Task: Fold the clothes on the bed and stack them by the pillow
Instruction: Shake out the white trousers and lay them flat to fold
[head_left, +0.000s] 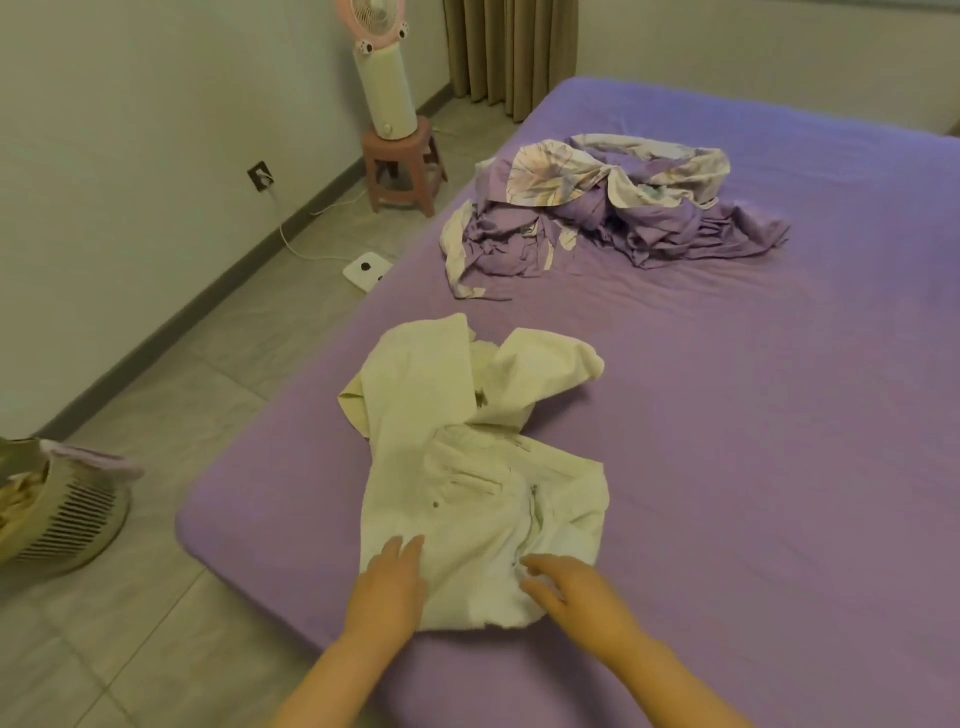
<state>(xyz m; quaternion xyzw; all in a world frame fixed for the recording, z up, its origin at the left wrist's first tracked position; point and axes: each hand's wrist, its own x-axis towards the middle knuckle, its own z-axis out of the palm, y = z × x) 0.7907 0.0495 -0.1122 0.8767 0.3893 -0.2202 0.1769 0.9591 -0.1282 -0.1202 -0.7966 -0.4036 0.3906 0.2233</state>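
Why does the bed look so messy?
The cream trousers lie rumpled, one leg bent sideways, under both hands. Behind them a purple bedcover sits in a crumpled heap on the bed.

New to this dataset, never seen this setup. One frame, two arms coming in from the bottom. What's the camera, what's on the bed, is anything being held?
There is no machine here: a person works with bare hands, and the single picture comes from a wide-angle camera worn on their head, looking forward and down. That is why the forearms enter from the bottom edge.

The surface is a bed with a purple sheet. Near its corner lie cream trousers, spread out but crumpled, not yet folded. Farther back sits a rumpled pile of purple and floral fabric.

The left hand lies on the trousers' waist end with its fingers straight. The right hand is over the same end, fingers loosely bent. Neither grips anything.

Beside the bed on the floor: a laundry basket, a fan on a pink stool, and a white scale.
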